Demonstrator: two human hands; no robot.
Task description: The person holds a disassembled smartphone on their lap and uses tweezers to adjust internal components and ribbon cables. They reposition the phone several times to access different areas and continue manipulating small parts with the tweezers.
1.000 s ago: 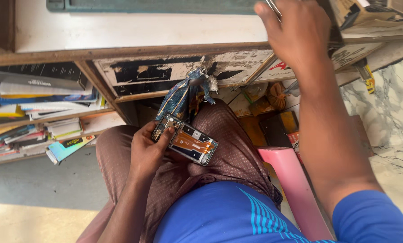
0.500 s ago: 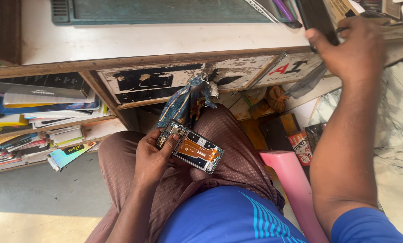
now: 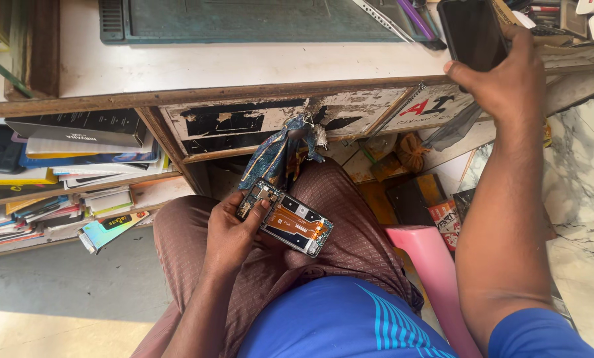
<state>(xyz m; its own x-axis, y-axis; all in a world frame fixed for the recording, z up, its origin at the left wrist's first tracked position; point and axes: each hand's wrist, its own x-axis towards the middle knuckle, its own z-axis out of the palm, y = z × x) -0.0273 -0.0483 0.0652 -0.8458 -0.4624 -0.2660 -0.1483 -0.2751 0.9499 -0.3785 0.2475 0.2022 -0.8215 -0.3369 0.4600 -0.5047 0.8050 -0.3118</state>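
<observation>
- The counter (image 3: 244, 66) is the landmark; a dark green mat (image 3: 244, 20) lies on top.
- At its right edge, the right hand (image 3: 502, 83) has its grip clamped on a black phone (image 3: 472, 33).
- Below its front, over the lap, the left hand (image 3: 234, 232) has its grip closed on an opened phone (image 3: 285, 217), boards up; best kept level.

Bare white desk top (image 3: 257, 66) lies open between green mat (image 3: 244, 20) and front edge; tweezers (image 3: 383, 20) crowd the right.
</observation>
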